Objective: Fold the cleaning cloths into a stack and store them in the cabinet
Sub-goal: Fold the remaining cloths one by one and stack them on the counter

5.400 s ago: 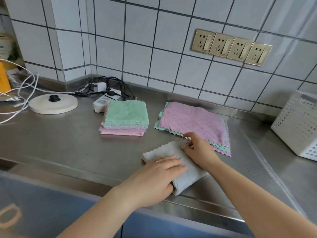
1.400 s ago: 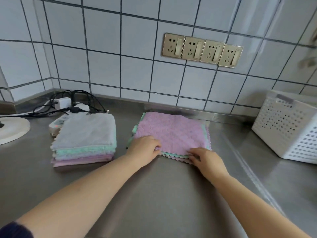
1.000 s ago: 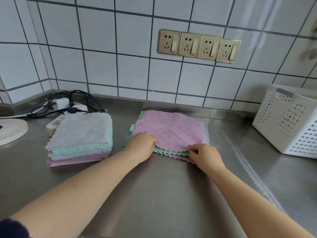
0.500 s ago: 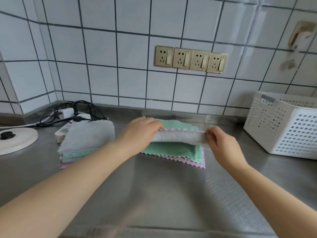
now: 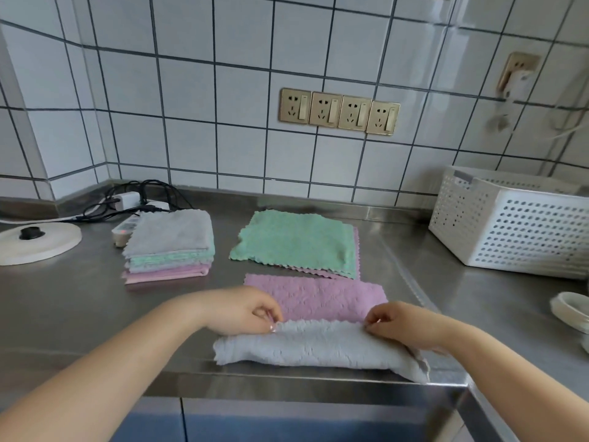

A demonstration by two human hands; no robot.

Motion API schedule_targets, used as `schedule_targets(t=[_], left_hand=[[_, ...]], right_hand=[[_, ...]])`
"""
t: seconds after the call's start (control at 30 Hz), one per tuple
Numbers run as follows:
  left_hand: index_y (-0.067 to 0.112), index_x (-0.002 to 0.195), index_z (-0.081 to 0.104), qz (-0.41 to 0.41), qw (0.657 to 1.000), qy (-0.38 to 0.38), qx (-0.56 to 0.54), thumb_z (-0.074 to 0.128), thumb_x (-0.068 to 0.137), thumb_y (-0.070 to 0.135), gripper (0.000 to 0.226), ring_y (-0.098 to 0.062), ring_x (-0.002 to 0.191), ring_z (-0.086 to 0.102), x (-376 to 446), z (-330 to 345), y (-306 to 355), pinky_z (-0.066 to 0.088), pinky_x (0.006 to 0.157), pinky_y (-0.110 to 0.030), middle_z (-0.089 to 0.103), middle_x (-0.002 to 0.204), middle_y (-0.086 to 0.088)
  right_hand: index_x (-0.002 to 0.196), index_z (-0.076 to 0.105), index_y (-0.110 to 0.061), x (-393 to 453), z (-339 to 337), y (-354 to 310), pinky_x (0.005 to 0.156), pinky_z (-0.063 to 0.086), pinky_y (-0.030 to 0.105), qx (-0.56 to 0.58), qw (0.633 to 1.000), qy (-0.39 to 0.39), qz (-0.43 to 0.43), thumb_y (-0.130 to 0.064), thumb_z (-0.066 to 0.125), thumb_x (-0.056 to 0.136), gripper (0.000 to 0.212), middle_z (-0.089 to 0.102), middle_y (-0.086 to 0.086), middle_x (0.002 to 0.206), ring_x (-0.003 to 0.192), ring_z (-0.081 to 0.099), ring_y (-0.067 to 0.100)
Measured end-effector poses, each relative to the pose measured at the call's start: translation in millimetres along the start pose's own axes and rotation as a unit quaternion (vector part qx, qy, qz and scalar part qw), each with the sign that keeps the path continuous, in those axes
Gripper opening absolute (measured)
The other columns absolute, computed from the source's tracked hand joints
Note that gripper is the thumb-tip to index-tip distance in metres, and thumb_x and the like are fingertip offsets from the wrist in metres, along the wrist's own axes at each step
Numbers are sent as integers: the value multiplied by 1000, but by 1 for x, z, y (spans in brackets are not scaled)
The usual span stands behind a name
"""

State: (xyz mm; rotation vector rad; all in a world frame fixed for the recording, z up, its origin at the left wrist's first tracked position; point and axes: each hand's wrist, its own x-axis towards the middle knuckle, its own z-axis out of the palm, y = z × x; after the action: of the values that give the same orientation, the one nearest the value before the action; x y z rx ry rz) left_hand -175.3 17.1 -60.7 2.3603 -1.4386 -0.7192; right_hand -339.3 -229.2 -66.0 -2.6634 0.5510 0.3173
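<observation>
A pink cloth [image 5: 322,298] with a grey underside lies near the counter's front edge, its near half turned over so the grey side [image 5: 306,347] shows. My left hand [image 5: 245,311] pinches the folded edge at its left end. My right hand [image 5: 401,323] pinches the same edge at its right end. Behind it a flat pile of unfolded cloths lies with a green cloth [image 5: 296,244] on top. To the left stands a stack of folded cloths [image 5: 170,245], grey on top, then green and pink.
The steel counter [image 5: 79,314] holds a white perforated basket [image 5: 510,224] at the right, a round white base [image 5: 38,240] at the left, and a power strip with black cables [image 5: 134,202] behind the stack. White dishes [image 5: 573,311] sit at the far right. Blue cabinet fronts [image 5: 287,422] lie below.
Both hands lifted the pink cloth off the flat pile, brought it down toward the front edge and turned its near half over. The green cloth now tops the pile.
</observation>
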Motion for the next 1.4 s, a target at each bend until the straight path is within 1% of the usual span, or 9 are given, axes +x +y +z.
schedule_targets(t=[0.07, 0.23, 0.53, 0.7, 0.83, 0.97, 1.1, 1.23, 1.4], left_hand=[[33, 102, 59, -10, 1000, 5, -5, 53, 92, 32, 13, -1, 59, 53, -2, 0, -2, 42, 64, -22, 64, 78, 20], [25, 106, 61, -35, 978, 179, -97, 58, 90, 30, 16, 8, 57, 53, 6, -5, -10, 38, 52, -10, 65, 96, 12], [36, 112, 55, -128, 901, 286, -299, 55, 85, 54, 32, -13, 108, 55, 23, 3, -46, 42, 97, -34, 58, 116, 6], [40, 121, 52, -140, 832, 274, -461, 51, 69, 78, 65, -22, 97, 62, 24, 4, -55, 51, 86, -39, 62, 117, -3], [40, 114, 61, -119, 898, 247, -344, 57, 86, 51, 30, -3, 114, 53, 21, 7, -48, 40, 98, -24, 59, 116, 23], [29, 131, 53, -109, 933, 283, -194, 60, 90, 25, 42, 0, 117, 46, 22, 11, -43, 31, 97, -17, 48, 134, 19], [27, 138, 44, -111, 944, 274, -148, 60, 90, 24, 52, -8, 102, 56, 25, 12, -42, 38, 96, -21, 38, 145, 11], [20, 138, 46, -140, 959, 236, -70, 57, 91, 28, 48, -15, 118, 53, 29, 9, -42, 38, 96, -24, 47, 132, 5], [30, 145, 30, -145, 964, 211, -70, 55, 90, 40, 61, -10, 131, 40, 21, 3, -38, 34, 102, -23, 37, 148, 7]], right_hand=[[94, 62, -30, 1, 0, 3, 70, 39, 16, -21, 1000, -8, 2, -43, 51, 90, 17, 60, -14, 88, 83, 54, 7], [85, 58, -31, 20, -7, 7, 57, 37, 17, -6, 987, 160, 19, -48, 54, 88, 18, 57, -13, 78, 76, 54, 10], [89, 64, -23, 74, -11, 8, 64, 45, 29, 18, 973, 229, 31, -47, 57, 87, 26, 64, -5, 83, 77, 58, 15], [91, 63, -24, 91, -6, 11, 67, 47, 28, 9, 974, 227, 19, -47, 58, 86, 23, 63, -6, 86, 80, 58, 15], [88, 63, -26, 93, -4, 13, 69, 49, 28, 16, 973, 231, 6, -43, 61, 85, 18, 63, -7, 85, 81, 58, 15], [92, 65, -24, 92, -5, 14, 67, 44, 26, 18, 970, 243, 0, -42, 62, 86, 19, 63, -7, 84, 81, 57, 15], [91, 66, -23, 92, -7, 20, 71, 50, 30, 37, 958, 286, 1, -39, 63, 86, 18, 69, -2, 90, 84, 61, 18], [91, 65, -23, 96, -6, 21, 71, 49, 29, 30, 960, 278, 14, -39, 63, 85, 17, 70, -2, 92, 83, 61, 17], [108, 60, -24, 95, -7, 25, 69, 43, 25, 56, 964, 258, 34, -43, 61, 86, 29, 66, -2, 104, 87, 56, 14]])
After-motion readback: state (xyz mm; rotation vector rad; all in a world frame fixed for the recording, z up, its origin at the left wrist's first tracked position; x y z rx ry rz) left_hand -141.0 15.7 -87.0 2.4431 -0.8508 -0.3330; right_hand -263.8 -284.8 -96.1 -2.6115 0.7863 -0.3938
